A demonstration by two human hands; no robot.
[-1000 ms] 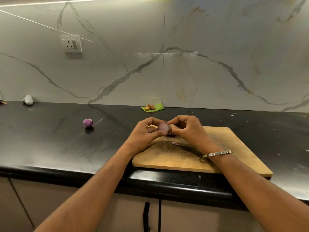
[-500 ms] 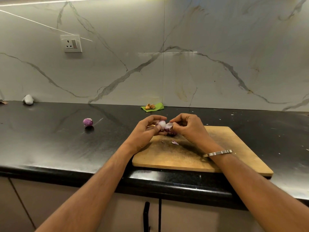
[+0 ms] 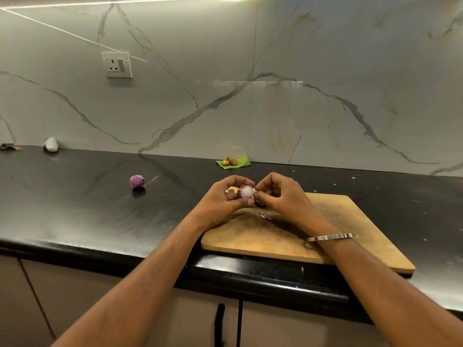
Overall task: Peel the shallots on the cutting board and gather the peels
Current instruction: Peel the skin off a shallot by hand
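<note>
Head view: only camera; all findings below come from it.
Progress: judged partway; one shallot (image 3: 245, 191) in hand shows a pale, glossy peeled patch on top, with purple skin left on its lower left side.
Remaining: rest of that skin to strip; peels not yet gathered.
Peels: one small scrap (image 3: 266, 216) lies on the cutting board (image 3: 350, 221) just below the hands; more may be hidden under the fingers.
Left hand (image 3: 220, 201): fingers curled round the shallot, gripping it above the board's far left corner.
Right hand (image 3: 280, 194): fingertips pinched at the shallot's right side, apparently on a flap of skin; exact hold hidden.
Second shallot (image 3: 137, 181): on the black table (image 3: 75, 209), well apart to the left, off the board; looks purple, state of peeling unclear.
</note>
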